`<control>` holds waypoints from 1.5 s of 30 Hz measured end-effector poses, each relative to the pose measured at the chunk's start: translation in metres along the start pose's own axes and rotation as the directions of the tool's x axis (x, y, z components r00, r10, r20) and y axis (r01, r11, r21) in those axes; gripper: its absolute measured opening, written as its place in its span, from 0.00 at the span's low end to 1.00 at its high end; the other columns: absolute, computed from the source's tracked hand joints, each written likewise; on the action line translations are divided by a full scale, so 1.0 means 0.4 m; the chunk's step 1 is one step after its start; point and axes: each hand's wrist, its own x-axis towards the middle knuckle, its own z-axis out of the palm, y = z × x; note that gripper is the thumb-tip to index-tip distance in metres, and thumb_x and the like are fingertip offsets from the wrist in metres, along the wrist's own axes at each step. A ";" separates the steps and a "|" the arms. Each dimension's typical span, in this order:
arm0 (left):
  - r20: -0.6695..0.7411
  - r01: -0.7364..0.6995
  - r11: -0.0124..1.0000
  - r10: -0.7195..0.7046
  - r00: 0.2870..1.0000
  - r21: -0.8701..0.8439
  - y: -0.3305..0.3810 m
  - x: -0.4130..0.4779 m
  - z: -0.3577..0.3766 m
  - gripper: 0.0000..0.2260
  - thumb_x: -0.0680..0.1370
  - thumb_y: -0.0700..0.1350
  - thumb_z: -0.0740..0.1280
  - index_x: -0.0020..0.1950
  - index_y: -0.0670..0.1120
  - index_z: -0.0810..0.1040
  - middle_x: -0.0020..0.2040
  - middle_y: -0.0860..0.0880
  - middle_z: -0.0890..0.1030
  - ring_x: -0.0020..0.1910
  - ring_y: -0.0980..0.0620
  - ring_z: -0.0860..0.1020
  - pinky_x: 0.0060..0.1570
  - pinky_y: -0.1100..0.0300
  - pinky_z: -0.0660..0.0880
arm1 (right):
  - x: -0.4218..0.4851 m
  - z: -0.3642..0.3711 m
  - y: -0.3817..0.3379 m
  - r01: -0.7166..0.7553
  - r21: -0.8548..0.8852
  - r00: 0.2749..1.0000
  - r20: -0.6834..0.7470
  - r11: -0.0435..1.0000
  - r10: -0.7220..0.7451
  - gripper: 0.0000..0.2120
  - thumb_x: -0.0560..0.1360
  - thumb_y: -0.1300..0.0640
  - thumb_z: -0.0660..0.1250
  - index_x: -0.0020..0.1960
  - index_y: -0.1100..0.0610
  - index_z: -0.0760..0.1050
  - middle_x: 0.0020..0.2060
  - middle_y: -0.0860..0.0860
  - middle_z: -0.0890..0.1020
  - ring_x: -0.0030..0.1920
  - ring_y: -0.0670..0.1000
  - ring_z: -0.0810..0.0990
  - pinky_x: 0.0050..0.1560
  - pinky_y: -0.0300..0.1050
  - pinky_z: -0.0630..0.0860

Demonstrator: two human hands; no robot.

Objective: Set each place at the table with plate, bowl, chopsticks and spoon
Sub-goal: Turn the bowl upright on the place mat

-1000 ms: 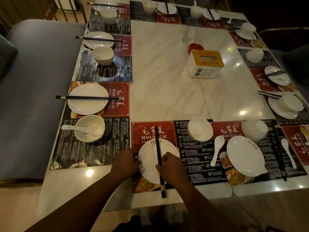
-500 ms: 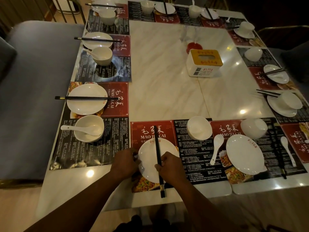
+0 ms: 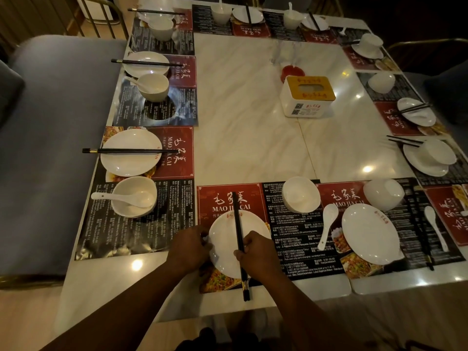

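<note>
landmark: near plate [image 3: 225, 245], white, flat on a red-and-black placemat [image 3: 228, 198] at the near edge of the marble table [image 3: 240, 110]
- chopsticks [image 3: 237, 224]: one black pair, side by side, laid across the near plate from far rim to near rim; the tips reach past the far rim onto the mat and the butt ends overhang the near rim
- left hand [image 3: 188, 249]: at the near plate's left rim, fingers curled and close together, pinching that rim
- right hand [image 3: 258, 254]: over the near plate's right half, fingers curled in, thumb and forefinger pinching the chopsticks below their middle
- bowl [image 3: 300, 195]: white, right of the near plate and farther from the person, apart from it
- spoon [image 3: 328, 224]: white, on the mat just right of the near plate, scoop end pointing away from the person
- second plate [image 3: 369, 234]: white, right of the near plate, beyond the spoon
- side plate [image 3: 131, 158]: left of the near plate and farther off, with its own black pair across it
- side bowl [image 3: 134, 196]: left of the near plate, holding a white spoon
- tissue box [image 3: 307, 96]: well beyond the near plate, to its right
</note>
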 end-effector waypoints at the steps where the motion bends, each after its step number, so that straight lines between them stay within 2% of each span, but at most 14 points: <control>1: -0.001 -0.002 1.000 0.002 1.000 0.002 0.000 0.001 0.000 0.12 0.75 0.46 0.73 0.58 0.50 0.82 0.53 0.52 0.84 0.52 0.53 0.81 0.55 0.54 0.79 | 0.000 0.001 0.000 0.000 0.002 1.000 0.000 1.000 0.000 0.15 0.70 0.48 0.76 0.52 0.51 0.76 0.41 0.46 0.82 0.44 0.46 0.81 0.47 0.44 0.80; 7: -0.003 0.003 1.000 -0.003 1.000 0.021 -0.001 0.004 0.002 0.11 0.75 0.47 0.73 0.57 0.50 0.82 0.52 0.51 0.84 0.51 0.53 0.81 0.53 0.56 0.79 | -0.004 -0.011 0.015 0.008 0.060 0.999 -0.038 0.998 -0.005 0.15 0.73 0.44 0.72 0.53 0.51 0.75 0.40 0.48 0.82 0.38 0.43 0.81 0.38 0.37 0.75; 11: -0.018 0.004 1.000 -0.004 1.000 0.002 0.002 0.011 -0.001 0.11 0.75 0.46 0.72 0.57 0.50 0.81 0.52 0.52 0.83 0.51 0.53 0.81 0.52 0.56 0.79 | -0.007 -0.064 0.060 -0.017 0.082 0.996 -0.084 0.996 0.024 0.11 0.75 0.47 0.71 0.53 0.50 0.76 0.40 0.45 0.82 0.42 0.43 0.81 0.41 0.37 0.77; 15: -0.113 -0.014 1.000 0.017 0.994 0.021 0.044 0.026 -0.010 0.06 0.76 0.47 0.72 0.53 0.52 0.80 0.45 0.55 0.81 0.47 0.55 0.81 0.43 0.64 0.75 | -0.001 -0.164 0.132 -0.057 0.115 0.985 -0.153 0.992 0.074 0.06 0.76 0.52 0.71 0.44 0.46 0.74 0.37 0.41 0.81 0.38 0.40 0.81 0.33 0.27 0.70; 19: -0.168 -0.097 0.995 0.090 0.982 -0.034 0.138 0.052 0.000 0.05 0.77 0.46 0.71 0.52 0.52 0.79 0.42 0.56 0.78 0.40 0.60 0.77 0.40 0.65 0.74 | 0.038 -0.297 0.201 -0.093 0.126 0.954 -0.273 0.988 0.124 0.05 0.77 0.53 0.69 0.45 0.46 0.74 0.38 0.40 0.80 0.40 0.39 0.78 0.36 0.33 0.69; 22: -0.098 -0.144 0.979 0.130 0.987 -0.143 0.226 0.084 0.033 0.11 0.78 0.45 0.69 0.60 0.49 0.80 0.51 0.52 0.82 0.45 0.59 0.79 0.45 0.66 0.75 | 0.104 -0.386 0.233 -0.080 0.128 0.933 -0.338 0.989 0.120 0.03 0.77 0.53 0.69 0.47 0.47 0.75 0.39 0.42 0.79 0.40 0.40 0.77 0.35 0.34 0.67; 24: -0.080 -0.147 0.974 0.135 0.988 -0.174 0.285 0.108 0.059 0.12 0.79 0.44 0.68 0.62 0.47 0.79 0.53 0.50 0.83 0.48 0.56 0.80 0.46 0.64 0.75 | 0.161 -0.424 0.246 -0.054 0.087 0.933 -0.352 0.995 0.081 0.02 0.78 0.54 0.68 0.50 0.50 0.76 0.41 0.45 0.80 0.42 0.46 0.78 0.36 0.37 0.68; 28: -0.044 -0.168 0.979 0.164 0.985 -0.117 0.382 0.160 0.110 0.10 0.78 0.42 0.66 0.59 0.47 0.79 0.50 0.50 0.84 0.46 0.53 0.81 0.48 0.56 0.79 | 0.273 -0.446 0.259 0.094 -0.038 0.960 -0.260 0.995 -0.100 0.10 0.79 0.55 0.66 0.60 0.54 0.77 0.51 0.52 0.82 0.51 0.54 0.80 0.46 0.43 0.70; 31: -0.053 -0.158 0.986 0.155 0.986 -0.053 0.426 0.186 0.142 0.12 0.76 0.39 0.65 0.59 0.46 0.79 0.50 0.48 0.84 0.46 0.51 0.80 0.45 0.58 0.76 | 0.331 -0.444 0.269 0.219 -0.149 0.967 -0.101 0.964 -0.236 0.20 0.80 0.55 0.64 0.71 0.54 0.70 0.59 0.57 0.80 0.58 0.58 0.78 0.54 0.48 0.75; 33: -0.015 -0.142 0.990 0.142 0.990 -0.024 0.448 0.199 0.160 0.15 0.76 0.37 0.63 0.61 0.45 0.79 0.53 0.46 0.83 0.52 0.47 0.81 0.50 0.53 0.78 | 0.359 -0.443 0.278 0.261 -0.184 0.962 -0.030 0.948 -0.271 0.23 0.81 0.56 0.63 0.75 0.55 0.66 0.61 0.59 0.80 0.59 0.60 0.78 0.59 0.51 0.74; 36: 0.005 -0.109 0.990 0.110 0.994 -0.086 0.474 0.202 0.184 0.18 0.77 0.35 0.62 0.65 0.46 0.77 0.57 0.46 0.83 0.55 0.47 0.81 0.54 0.50 0.79 | 0.382 -0.444 0.291 0.290 -0.174 0.956 -0.001 0.941 -0.295 0.24 0.81 0.58 0.61 0.76 0.54 0.65 0.60 0.59 0.81 0.58 0.59 0.79 0.57 0.47 0.74; 40: -0.057 -0.030 0.987 0.021 0.998 -0.161 0.488 0.182 0.201 0.18 0.78 0.38 0.65 0.67 0.51 0.78 0.58 0.50 0.83 0.54 0.54 0.80 0.46 0.63 0.75 | 0.356 -0.447 0.298 0.321 -0.063 0.947 0.029 0.945 -0.320 0.22 0.81 0.58 0.61 0.75 0.52 0.67 0.58 0.57 0.81 0.55 0.56 0.79 0.48 0.42 0.72; 42: -0.096 -0.009 0.980 -0.010 0.995 -0.201 0.480 0.164 0.206 0.17 0.78 0.41 0.67 0.64 0.55 0.79 0.56 0.55 0.84 0.51 0.60 0.79 0.43 0.70 0.69 | 0.327 -0.437 0.302 0.337 0.009 0.941 0.032 0.942 -0.337 0.21 0.82 0.58 0.61 0.74 0.53 0.68 0.58 0.55 0.81 0.54 0.54 0.79 0.48 0.39 0.70; 45: -0.098 0.035 0.967 -0.062 0.993 -0.253 0.460 0.121 0.204 0.14 0.77 0.44 0.69 0.61 0.58 0.80 0.52 0.60 0.84 0.46 0.66 0.79 0.43 0.68 0.73 | 0.274 -0.409 0.313 0.328 0.131 0.942 0.036 0.936 -0.335 0.18 0.82 0.58 0.60 0.72 0.50 0.70 0.56 0.50 0.81 0.49 0.45 0.77 0.44 0.34 0.71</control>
